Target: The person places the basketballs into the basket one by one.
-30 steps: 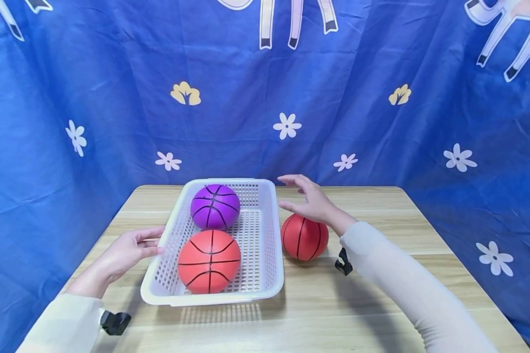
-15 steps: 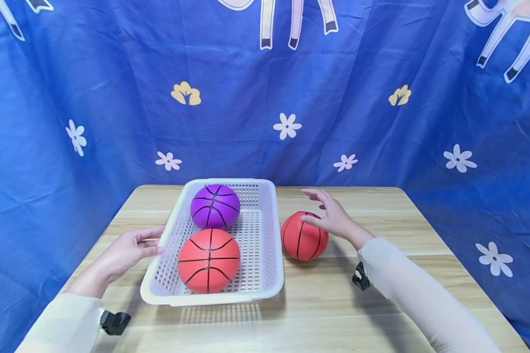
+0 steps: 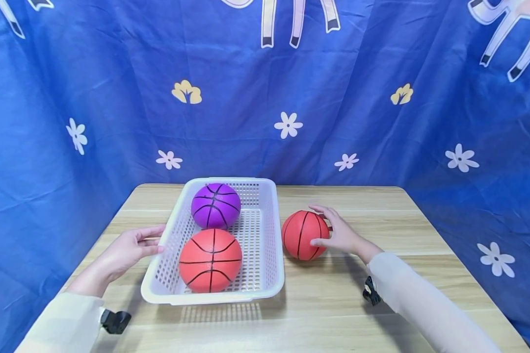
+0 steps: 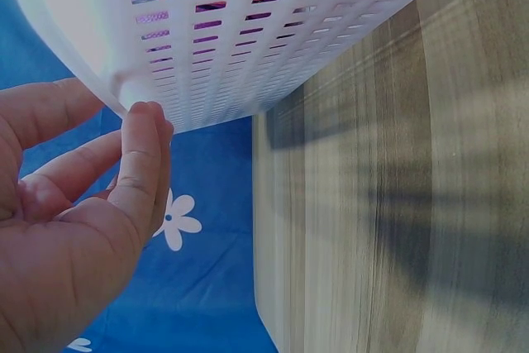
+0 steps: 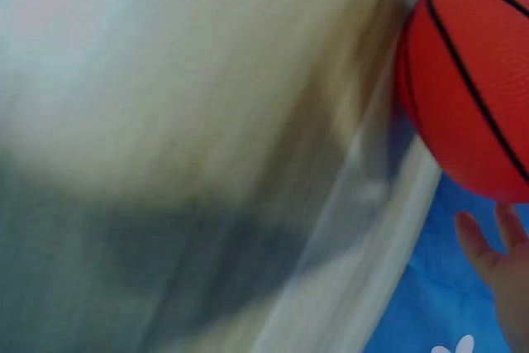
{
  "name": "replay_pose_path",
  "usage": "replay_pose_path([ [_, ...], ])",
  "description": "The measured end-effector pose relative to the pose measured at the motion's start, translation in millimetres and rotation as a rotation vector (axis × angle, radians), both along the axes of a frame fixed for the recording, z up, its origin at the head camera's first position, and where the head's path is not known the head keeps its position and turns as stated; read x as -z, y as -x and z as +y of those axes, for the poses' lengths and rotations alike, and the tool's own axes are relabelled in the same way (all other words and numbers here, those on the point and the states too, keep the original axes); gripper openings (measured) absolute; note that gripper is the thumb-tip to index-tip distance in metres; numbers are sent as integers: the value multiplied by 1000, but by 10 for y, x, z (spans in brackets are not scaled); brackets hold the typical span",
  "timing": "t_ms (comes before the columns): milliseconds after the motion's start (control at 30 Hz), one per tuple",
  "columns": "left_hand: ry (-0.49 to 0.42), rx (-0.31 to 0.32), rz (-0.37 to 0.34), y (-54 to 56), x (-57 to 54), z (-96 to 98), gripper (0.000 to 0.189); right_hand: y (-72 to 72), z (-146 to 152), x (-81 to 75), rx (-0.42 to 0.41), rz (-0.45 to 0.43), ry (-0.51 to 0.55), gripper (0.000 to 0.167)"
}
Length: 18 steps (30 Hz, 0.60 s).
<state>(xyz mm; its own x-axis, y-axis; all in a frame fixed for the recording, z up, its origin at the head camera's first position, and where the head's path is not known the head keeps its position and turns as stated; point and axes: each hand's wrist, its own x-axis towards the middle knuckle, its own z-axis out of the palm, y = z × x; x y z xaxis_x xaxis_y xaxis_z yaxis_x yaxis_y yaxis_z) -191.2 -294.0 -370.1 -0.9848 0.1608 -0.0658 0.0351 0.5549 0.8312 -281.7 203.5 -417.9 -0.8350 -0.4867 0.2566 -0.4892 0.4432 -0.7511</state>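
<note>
My left hand (image 3: 125, 252) holds the left rim of a white plastic basket (image 3: 271, 245) with perforated walls. In the left wrist view the thumb and fingers (image 4: 142, 150) meet at the basket's rim. Inside the basket lie a purple toy basketball (image 3: 215, 208) at the back and an orange-red one (image 3: 210, 262) in front. A red toy basketball (image 3: 301, 235) rests on the table just right of the basket. My right hand (image 3: 342, 235) is at that ball's right side, fingers spread and slightly bent, thumb overlapping it. In the right wrist view, the fingertips lie right at the ball's edge.
The light wooden table (image 3: 327, 314) ends at a blue curtain (image 3: 229, 122) printed with flowers and animal legs, which hangs behind and on both sides. Each wrist wears a small black device (image 3: 115, 322).
My right hand has moved from over the basket's right rim, rightward and down to the far side of the red basketball. The left hand, basket and balls stay about where they were.
</note>
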Motion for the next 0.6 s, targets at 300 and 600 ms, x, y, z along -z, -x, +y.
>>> replay_pose_path([
  [300,4,-8,-4,-2,-17,14,63,-58,78,130,-15,-103,51,106],
  [600,-6,-3,-7,2,-11,13,63,-48,66,208,7,-131,77,101],
])
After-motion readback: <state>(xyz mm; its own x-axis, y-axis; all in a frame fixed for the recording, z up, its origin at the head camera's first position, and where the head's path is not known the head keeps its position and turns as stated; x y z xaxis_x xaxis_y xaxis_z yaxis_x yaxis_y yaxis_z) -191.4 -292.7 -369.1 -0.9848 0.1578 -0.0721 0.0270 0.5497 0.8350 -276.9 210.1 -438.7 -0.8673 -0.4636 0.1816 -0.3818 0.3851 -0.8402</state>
